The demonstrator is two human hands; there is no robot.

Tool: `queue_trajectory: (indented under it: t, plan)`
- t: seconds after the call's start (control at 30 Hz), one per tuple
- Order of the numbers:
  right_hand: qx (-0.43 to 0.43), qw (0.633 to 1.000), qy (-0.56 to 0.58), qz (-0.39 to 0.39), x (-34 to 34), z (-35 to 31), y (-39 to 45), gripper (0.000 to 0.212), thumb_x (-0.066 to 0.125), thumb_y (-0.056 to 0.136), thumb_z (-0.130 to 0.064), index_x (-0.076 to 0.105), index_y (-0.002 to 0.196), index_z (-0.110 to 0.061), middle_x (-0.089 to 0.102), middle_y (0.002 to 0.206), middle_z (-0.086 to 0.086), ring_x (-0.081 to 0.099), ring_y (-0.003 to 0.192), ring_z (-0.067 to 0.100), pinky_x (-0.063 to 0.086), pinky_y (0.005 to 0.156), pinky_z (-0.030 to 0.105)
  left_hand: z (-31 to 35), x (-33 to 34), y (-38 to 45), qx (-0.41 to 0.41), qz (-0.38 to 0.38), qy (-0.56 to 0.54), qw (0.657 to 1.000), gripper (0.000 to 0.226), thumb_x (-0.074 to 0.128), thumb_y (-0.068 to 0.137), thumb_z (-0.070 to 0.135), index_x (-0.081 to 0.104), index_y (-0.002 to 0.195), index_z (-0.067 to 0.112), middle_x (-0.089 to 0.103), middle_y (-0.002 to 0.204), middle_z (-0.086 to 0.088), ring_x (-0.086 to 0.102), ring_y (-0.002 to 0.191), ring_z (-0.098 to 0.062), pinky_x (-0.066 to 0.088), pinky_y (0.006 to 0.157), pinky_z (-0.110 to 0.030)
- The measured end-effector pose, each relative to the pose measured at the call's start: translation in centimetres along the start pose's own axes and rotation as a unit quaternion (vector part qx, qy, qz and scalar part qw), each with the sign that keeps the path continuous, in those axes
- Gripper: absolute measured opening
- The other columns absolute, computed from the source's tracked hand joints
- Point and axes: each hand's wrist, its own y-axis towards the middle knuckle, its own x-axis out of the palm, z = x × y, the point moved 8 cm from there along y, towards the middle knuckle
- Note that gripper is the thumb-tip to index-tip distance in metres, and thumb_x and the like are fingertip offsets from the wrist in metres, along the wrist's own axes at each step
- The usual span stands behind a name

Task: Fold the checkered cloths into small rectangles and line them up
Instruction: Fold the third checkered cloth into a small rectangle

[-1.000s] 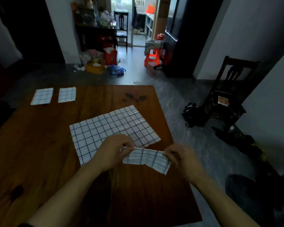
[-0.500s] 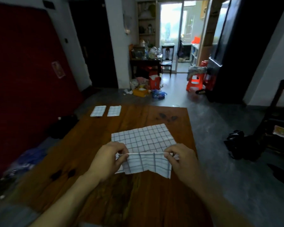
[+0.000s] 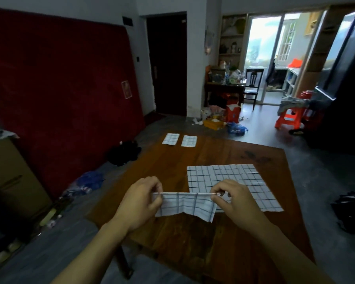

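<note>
I hold a folded checkered cloth (image 3: 186, 205) in the air above the near part of the wooden table (image 3: 172, 169). My left hand (image 3: 140, 201) pinches its upper left corner and my right hand (image 3: 232, 199) pinches its upper right corner, so it hangs as a narrow strip. Behind it a larger checkered cloth (image 3: 232, 181) lies spread flat on the table. At the far left corner two small folded checkered cloths, one (image 3: 171, 138) beside the other (image 3: 189, 140), lie in a row.
A dark stain (image 3: 252, 155) marks the table's far right. A red mattress (image 3: 59, 99) leans on the left wall. Clutter, an orange stool (image 3: 288, 117) and a dark chair (image 3: 252, 85) stand on the floor beyond the table. Dark bundles lie on the floor at both sides.
My head has lifted and turned left, so the table sits lower and to the right. Both hands have raised the folded cloth and pulled it taut along its top edge.
</note>
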Motion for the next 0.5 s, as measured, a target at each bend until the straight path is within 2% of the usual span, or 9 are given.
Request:
queue_trajectory:
  t: [0.17, 0.3, 0.5]
  plan:
    - [-0.003, 1.000, -0.010, -0.012, 6.1, -7.2, 1.7, 0.012, 0.064, 0.090, -0.025, 0.059, 0.084, -0.033, 0.057, 0.083, -0.019, 0.052, 0.088, 0.001, 0.034, 0.068, 0.014, -7.1, -5.0, -4.6, 0.001, 0.019, -0.012, 1.000, 0.003, 0.051, 0.079, 0.035, 0.050, 0.082, 0.035, 0.056, 0.083, 0.016, 0.054, 0.081, -0.004, 0.050, 0.069, -0.035]
    - [0.001, 1.000, 0.010, -0.014, 11.5, -12.9, 3.5, 0.015, 0.064, 0.090, -0.024, 0.057, 0.084, -0.035, 0.058, 0.085, -0.017, 0.053, 0.087, 0.001, 0.041, 0.069, 0.019, -13.3, -9.2, -8.1, -0.013, 0.050, -0.019, 0.998, 0.014, 0.060, 0.083, 0.022, 0.051, 0.081, 0.033, 0.056, 0.080, 0.015, 0.054, 0.078, -0.004, 0.048, 0.067, -0.031]
    - [-0.011, 0.997, 0.046, -0.055, 19.4, -19.9, 6.6, 0.019, 0.064, 0.090, -0.018, 0.057, 0.085, -0.035, 0.057, 0.089, -0.015, 0.056, 0.089, 0.004, 0.046, 0.066, 0.017, -21.7, -14.7, -12.9, -0.047, 0.100, -0.059, 0.992, 0.022, 0.065, 0.081, 0.009, 0.054, 0.078, 0.027, 0.057, 0.076, 0.015, 0.056, 0.073, -0.007, 0.039, 0.061, -0.015]
